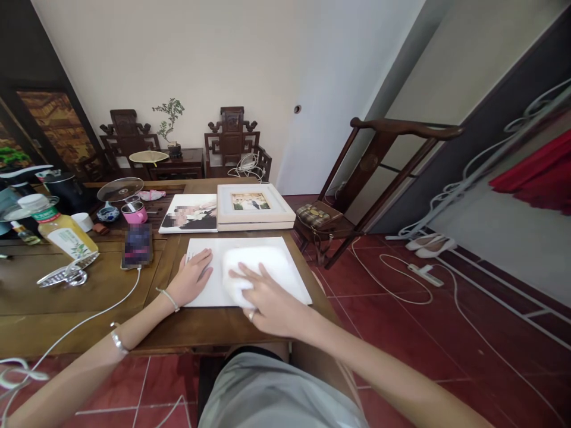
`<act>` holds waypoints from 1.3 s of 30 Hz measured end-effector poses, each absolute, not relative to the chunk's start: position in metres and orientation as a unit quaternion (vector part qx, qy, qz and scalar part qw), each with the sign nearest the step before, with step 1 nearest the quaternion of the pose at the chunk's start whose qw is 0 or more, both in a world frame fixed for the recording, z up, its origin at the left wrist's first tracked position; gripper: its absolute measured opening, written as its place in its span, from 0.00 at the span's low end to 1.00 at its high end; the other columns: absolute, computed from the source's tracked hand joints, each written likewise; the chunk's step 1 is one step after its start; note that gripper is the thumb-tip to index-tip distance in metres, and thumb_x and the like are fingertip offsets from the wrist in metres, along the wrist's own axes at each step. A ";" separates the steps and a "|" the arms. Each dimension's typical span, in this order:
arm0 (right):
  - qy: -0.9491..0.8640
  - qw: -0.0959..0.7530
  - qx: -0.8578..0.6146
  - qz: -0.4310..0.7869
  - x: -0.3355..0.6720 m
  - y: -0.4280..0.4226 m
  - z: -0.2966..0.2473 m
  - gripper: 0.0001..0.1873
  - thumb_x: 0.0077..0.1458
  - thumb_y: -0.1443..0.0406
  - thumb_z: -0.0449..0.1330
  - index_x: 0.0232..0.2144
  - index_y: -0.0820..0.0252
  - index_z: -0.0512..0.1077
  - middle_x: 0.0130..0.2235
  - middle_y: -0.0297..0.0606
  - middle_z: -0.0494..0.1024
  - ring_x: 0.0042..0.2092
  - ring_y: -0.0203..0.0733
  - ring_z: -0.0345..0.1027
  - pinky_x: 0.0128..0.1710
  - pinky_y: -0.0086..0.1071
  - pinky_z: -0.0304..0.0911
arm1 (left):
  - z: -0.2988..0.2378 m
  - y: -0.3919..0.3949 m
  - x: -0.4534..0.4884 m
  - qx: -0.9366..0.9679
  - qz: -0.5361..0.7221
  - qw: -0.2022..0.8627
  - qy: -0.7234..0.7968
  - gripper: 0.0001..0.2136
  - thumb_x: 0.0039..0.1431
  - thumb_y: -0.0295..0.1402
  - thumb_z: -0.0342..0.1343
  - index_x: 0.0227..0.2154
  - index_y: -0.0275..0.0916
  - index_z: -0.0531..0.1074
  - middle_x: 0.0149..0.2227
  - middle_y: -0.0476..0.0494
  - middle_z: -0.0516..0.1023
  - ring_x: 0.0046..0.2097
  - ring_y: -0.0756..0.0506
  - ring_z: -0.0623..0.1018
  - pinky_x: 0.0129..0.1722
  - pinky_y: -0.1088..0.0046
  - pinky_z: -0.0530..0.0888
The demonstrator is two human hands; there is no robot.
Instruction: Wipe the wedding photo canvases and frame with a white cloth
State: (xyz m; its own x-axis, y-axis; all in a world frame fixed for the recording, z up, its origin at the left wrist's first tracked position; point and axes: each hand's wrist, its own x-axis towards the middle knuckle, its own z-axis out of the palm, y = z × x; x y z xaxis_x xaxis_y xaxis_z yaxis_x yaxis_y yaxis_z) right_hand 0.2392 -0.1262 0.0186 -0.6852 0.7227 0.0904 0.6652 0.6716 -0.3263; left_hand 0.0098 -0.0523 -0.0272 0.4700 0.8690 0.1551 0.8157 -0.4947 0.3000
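Note:
A white flat panel, like a photo board or album cover, lies on the wooden table, with small dark print along its left side. My left hand rests on its left edge, palm down and fingers stretched out, holding nothing. Bunched on the middle of the panel is a soft white cloth. My right hand presses down on the cloth and holds it against the panel, fingers partly spread over it. Just behind lie a photo board with a picture of people and a pale framed box with a smaller photo.
On the left of the table are a phone on a white cable, a juice bottle, a metal tool and a pink cup. A wooden chair with a plaid bag stands to the right.

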 end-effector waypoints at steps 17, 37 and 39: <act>-0.890 0.102 -0.438 0.075 0.215 -0.054 0.018 0.14 0.57 0.66 0.50 0.40 0.66 0.72 0.52 0.57 0.70 0.62 0.57 0.50 0.56 0.58 0.49 | -0.027 -0.051 0.009 0.852 0.143 0.096 0.494 0.21 0.65 0.36 0.38 0.59 0.41 0.59 0.63 0.39 0.59 0.64 0.39 0.57 0.61 0.44 0.50; -0.921 0.070 -0.353 0.147 0.215 -0.166 0.031 0.14 0.51 0.66 0.55 0.38 0.63 0.75 0.62 0.47 0.58 0.65 0.60 0.42 0.60 0.59 0.41 | -0.028 -0.052 0.009 0.854 0.122 0.084 0.498 0.21 0.66 0.33 0.34 0.59 0.39 0.57 0.64 0.38 0.56 0.65 0.43 0.55 0.61 0.48 0.49; -0.915 0.081 -0.370 0.139 0.212 -0.153 0.030 0.14 0.52 0.66 0.54 0.39 0.63 0.75 0.62 0.47 0.60 0.64 0.59 0.44 0.60 0.58 0.43 | -0.028 -0.053 0.009 0.855 0.121 0.084 0.497 0.21 0.66 0.33 0.33 0.60 0.38 0.57 0.64 0.38 0.56 0.65 0.43 0.55 0.61 0.47 0.50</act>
